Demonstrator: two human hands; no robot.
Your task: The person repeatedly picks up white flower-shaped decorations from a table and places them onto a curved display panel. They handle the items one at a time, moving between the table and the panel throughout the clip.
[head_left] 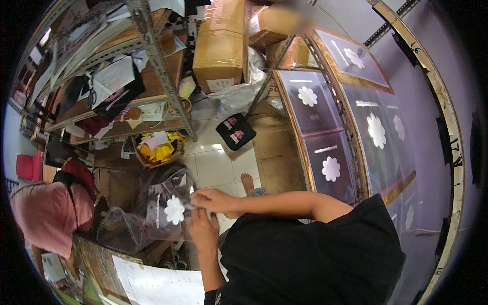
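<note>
The right hand is at the middle of the frame, and its fingers are closed together on the near edge of a clear sheet. The left hand is just below it, with the fingertips at the same edge; they are partly covered by the right hand, so I cannot tell if they are clamped on the sheet. The clear sheet is left of the centre of the frame, and it carries a white flower shape and a thin white strip. Loose clear plastic spreads beside it, toward the lower left.

At the bottom of the frame, a white paper lies on a wooden table. At the lower left there is a co-worker in pink clothing. On the right side, a rack bears more sheets with white flowers. A black folded cloth with a pink print lies on the tiled floor, above the centre. A carton with yellow pieces is to the left of it, below a crowded shelf. A large taped cardboard box stands at the top middle.
</note>
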